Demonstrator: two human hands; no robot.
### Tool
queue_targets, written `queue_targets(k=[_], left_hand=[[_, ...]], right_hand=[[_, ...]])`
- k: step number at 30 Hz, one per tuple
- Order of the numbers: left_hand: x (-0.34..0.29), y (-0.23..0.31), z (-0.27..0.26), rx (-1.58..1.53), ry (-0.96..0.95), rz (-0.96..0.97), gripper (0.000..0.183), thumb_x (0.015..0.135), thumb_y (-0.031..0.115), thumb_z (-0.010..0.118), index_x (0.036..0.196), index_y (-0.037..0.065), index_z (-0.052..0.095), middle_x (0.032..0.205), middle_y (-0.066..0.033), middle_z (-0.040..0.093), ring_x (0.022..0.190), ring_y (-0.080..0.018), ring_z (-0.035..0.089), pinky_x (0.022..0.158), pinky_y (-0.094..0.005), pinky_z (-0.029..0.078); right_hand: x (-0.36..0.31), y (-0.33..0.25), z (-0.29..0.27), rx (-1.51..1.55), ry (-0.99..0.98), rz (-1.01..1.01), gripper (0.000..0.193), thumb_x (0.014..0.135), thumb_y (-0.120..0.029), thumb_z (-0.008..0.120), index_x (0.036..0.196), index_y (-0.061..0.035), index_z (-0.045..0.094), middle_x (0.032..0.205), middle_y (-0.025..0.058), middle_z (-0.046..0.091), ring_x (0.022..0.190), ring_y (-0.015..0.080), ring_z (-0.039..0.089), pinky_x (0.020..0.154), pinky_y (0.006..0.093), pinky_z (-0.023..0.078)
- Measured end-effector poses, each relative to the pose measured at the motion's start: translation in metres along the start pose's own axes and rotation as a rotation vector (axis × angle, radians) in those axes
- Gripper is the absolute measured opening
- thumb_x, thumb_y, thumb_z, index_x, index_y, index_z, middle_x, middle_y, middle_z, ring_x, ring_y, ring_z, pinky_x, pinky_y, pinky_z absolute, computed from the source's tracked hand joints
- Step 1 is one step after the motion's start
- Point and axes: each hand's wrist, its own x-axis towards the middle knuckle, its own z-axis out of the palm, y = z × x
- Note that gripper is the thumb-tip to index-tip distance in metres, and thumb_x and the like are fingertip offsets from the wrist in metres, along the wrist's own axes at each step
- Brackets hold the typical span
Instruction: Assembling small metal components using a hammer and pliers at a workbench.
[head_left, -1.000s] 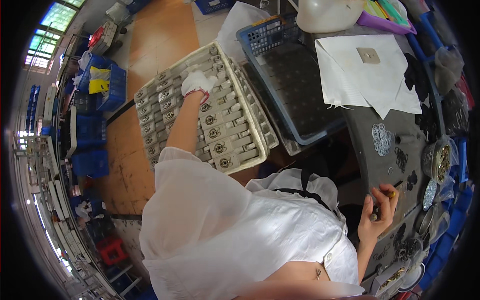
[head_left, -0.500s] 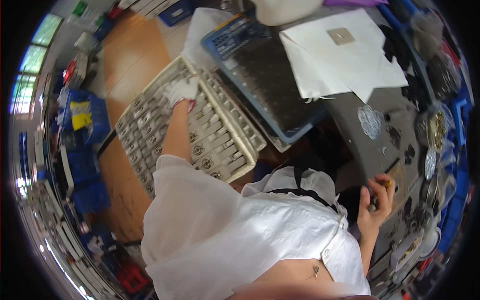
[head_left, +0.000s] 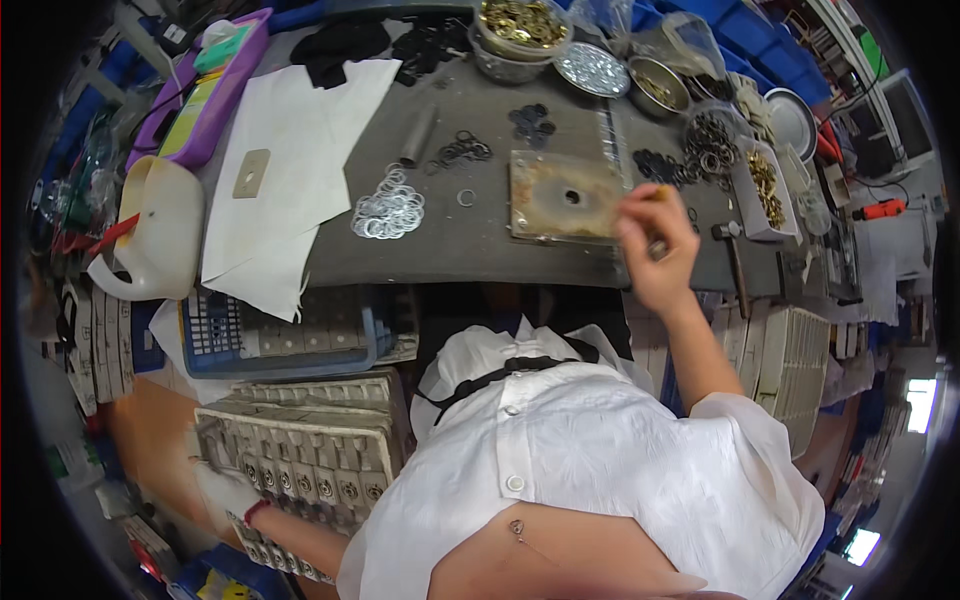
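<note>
My left hand [head_left: 226, 490], in a white glove, is at the outer edge of a pale tray [head_left: 392, 452] filled with rows of grey metal parts [head_left: 300, 478]. Its fingers are blurred, so I cannot tell what they hold. Above the workbench my bare right hand [head_left: 657, 245] has its fingers curled. A small dark metal end [head_left: 657, 249] shows at the palm and a yellowish tip [head_left: 662, 192] at the fingertips; whether they are one thing I cannot tell. Beside that hand lies a stained flat plate [head_left: 545, 205] with a dark round hole.
On the grey workbench [head_left: 450, 262] lie silver rings [head_left: 388, 212], black rings [head_left: 462, 150], a metal tube [head_left: 420, 135] and a hammer [head_left: 735, 265]. Bowls of brass parts [head_left: 522, 25] stand behind. A white jug [head_left: 150, 235] is at left; a blue crate [head_left: 290, 365] sits below the bench.
My view has swung from the tray toward the workbench. My left hand stays at the tray, now low at the left. My right hand is now over the bench, near the plate.
</note>
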Motion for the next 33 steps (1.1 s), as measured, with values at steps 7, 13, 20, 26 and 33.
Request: queue_targets(k=[7,13,20,26,33], left_hand=[[-0.063,0.091,0.165,-0.246,-0.698,-0.071,0.053,0.096,0.036,0.051,0.141,0.013,0.035,0.114,-0.0155,0.059,0.081,-0.0163,0.057,0.052,-0.0252,0.041],[-0.145,0.090,0.383,-0.109,-1.487,-0.381,0.046,0.094,0.025,0.055,0.125,-0.006,0.044,0.094,-0.0184,0.064,0.063,-0.0189,0.063,0.046,-0.0266,0.050],[-0.222,0.088,0.504,0.598,-1.773,0.058,0.027,0.089,0.017,0.054,0.108,-0.001,0.054,0.094,-0.0139,0.065,0.072,-0.0178,0.062,0.065,-0.0301,0.054],[-0.255,0.082,0.496,0.749,-1.684,0.985,0.030,0.075,-0.001,0.061,0.103,0.010,0.055,0.098,-0.0129,0.059,0.087,-0.0350,0.059,0.076,-0.0401,0.050],[-0.247,0.075,0.496,0.698,-1.629,1.076,0.029,0.076,0.000,0.062,0.101,0.011,0.054,0.093,-0.0111,0.057,0.085,-0.0342,0.060,0.072,-0.0415,0.049]], right_hand=[[-0.029,0.086,-0.049,0.110,0.323,0.384,0.014,0.085,0.000,0.060,0.098,0.0029,0.064,0.100,0.0065,0.056,0.074,0.0079,0.050,0.069,0.0210,0.041],[-0.032,0.083,-0.057,0.485,0.335,0.526,0.017,0.084,-0.001,0.061,0.100,0.0025,0.064,0.106,0.0075,0.056,0.084,0.0098,0.051,0.076,0.0236,0.042],[-0.042,0.071,-0.091,0.326,0.335,0.442,0.015,0.083,0.000,0.062,0.098,0.0026,0.065,0.106,0.0077,0.056,0.090,0.0112,0.053,0.077,0.0240,0.043],[-0.027,0.093,-0.096,-0.030,0.229,0.306,0.010,0.080,-0.001,0.064,0.089,0.0006,0.066,0.088,0.0095,0.059,0.082,0.0188,0.058,0.076,0.0268,0.044],[0.020,0.120,-0.074,-0.412,-0.392,0.510,0.023,0.079,-0.019,0.069,0.097,-0.0048,0.068,0.100,0.0119,0.057,0.093,0.0302,0.060,0.081,0.0397,0.048]])
